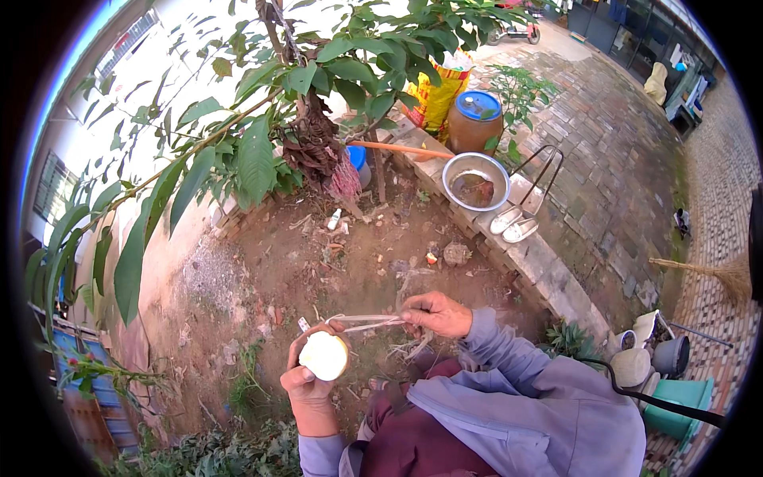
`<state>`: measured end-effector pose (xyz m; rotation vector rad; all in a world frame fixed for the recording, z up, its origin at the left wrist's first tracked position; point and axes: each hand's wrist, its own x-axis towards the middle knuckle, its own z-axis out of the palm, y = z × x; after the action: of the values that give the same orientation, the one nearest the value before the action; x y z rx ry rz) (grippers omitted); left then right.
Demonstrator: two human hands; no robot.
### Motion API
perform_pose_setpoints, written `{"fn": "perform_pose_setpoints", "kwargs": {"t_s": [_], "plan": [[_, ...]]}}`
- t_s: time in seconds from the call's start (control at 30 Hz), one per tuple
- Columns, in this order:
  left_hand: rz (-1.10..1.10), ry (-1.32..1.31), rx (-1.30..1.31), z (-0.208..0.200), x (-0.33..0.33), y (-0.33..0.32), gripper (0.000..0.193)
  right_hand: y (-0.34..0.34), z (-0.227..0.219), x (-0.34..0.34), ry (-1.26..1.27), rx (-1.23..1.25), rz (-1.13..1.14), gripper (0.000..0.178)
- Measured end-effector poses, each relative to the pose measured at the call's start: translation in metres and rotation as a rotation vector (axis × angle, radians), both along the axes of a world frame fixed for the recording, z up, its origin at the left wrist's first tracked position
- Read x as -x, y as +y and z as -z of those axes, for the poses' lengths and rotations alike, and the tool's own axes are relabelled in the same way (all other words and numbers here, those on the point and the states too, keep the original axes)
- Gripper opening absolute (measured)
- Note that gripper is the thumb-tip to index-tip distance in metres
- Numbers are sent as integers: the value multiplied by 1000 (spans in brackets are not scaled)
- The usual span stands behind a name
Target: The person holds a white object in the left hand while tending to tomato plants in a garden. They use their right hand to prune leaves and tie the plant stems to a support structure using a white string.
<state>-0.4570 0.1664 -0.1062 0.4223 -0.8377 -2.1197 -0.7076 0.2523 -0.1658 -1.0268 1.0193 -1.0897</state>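
Note:
My left hand (310, 385) is closed round a pale round thing (324, 355) with a bright white face and a tan edge. Its kind cannot be made out in the glare. Pale string (369, 319) runs from the fingertips of this hand across to my right hand (437, 315). There, the right fingers and thumb pinch the string, and loose strands (409, 347) dangle beneath. Both hands are held above bare brown soil (270, 254), in front of my knees.
A leafy tree (310, 135) reaches over the far left. Along the low brick edging (548, 266) stand a metal basin (477, 181), white shoes (515, 225) and a blue-lidded brown barrel (474, 123). A broom (719, 274) and a green tub (679, 409) lie to the right.

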Motion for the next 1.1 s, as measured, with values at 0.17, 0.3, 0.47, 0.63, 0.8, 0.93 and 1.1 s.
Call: {"fn": "perform_pose_setpoints", "kwargs": {"t_s": [0.17, 0.3, 0.47, 0.63, 0.8, 0.93, 1.1], "plan": [[4, -122, 72, -10, 1, -1, 78, -18, -11, 16, 424, 210, 135, 22], [54, -148, 131, -7, 6, -9, 77, -30, -10, 22, 490, 344, 324, 19], [112, -179, 156, -29, 10, -17, 78, -34, -40, 37, 426, 232, 247, 22], [30, -231, 150, -25, 0, -22, 77, -49, -39, 36, 352, 227, 110, 25], [5, -203, 130, -26, -4, -24, 76, -49, -36, 31, 171, 100, -4, 26], [30, -200, 152, -17, -10, -23, 77, -59, -47, 22, 129, 22, -125, 29], [13, -147, 108, -14, -5, -10, 78, -66, -30, 21, 384, 147, -160, 30]]}}
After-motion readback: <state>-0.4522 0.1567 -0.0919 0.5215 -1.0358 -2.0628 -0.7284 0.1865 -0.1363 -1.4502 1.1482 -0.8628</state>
